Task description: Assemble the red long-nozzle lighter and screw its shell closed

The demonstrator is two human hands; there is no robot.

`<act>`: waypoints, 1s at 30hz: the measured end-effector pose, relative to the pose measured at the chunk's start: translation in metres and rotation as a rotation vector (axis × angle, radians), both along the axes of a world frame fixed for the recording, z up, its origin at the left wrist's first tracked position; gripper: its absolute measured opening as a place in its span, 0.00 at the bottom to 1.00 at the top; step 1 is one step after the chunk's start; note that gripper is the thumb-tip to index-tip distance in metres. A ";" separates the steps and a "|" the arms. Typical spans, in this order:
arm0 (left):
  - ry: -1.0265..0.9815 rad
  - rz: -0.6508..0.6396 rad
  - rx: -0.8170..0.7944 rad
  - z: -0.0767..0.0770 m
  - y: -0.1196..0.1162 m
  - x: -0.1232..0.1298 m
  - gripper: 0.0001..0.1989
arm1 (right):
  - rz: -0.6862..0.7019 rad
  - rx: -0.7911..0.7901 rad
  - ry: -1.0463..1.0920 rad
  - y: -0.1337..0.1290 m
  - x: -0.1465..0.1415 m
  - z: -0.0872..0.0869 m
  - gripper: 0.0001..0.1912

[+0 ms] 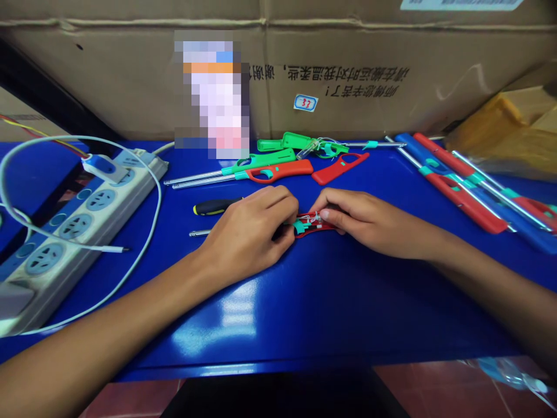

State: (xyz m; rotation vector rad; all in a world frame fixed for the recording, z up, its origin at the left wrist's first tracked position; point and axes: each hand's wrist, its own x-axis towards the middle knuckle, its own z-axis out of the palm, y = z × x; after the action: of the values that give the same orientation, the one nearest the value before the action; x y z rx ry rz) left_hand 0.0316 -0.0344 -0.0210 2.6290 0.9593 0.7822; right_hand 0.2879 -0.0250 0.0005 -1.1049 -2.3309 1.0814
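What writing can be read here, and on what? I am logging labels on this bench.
"37": handwritten on a small white sticker on the cardboard box.
Black printed line on the same box: Chinese characters, upside down, too unclear to quote.
Pixelated patch: unreadable.
White label at the top edge: cut off, unreadable.

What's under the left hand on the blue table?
The left hand covers part of a red lighter; its metal tube sticks out left. The covered middle cannot be seen. The right hand grips the other end.
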 end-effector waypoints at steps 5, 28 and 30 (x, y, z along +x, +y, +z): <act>-0.016 -0.020 0.045 0.002 0.001 -0.001 0.07 | 0.003 0.006 0.012 0.000 0.001 0.001 0.10; 0.039 -0.061 0.031 0.009 0.015 -0.011 0.02 | -0.008 0.010 0.010 0.002 0.000 0.001 0.10; 0.052 -0.064 0.021 0.008 0.015 -0.011 0.02 | -0.005 -0.009 0.003 0.002 0.000 0.002 0.10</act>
State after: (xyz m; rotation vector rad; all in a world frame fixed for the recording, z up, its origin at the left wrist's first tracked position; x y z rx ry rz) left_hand 0.0203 -0.0198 -0.0128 2.6960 0.8794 0.7168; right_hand 0.2882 -0.0228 0.0030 -1.1108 -2.3215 1.0914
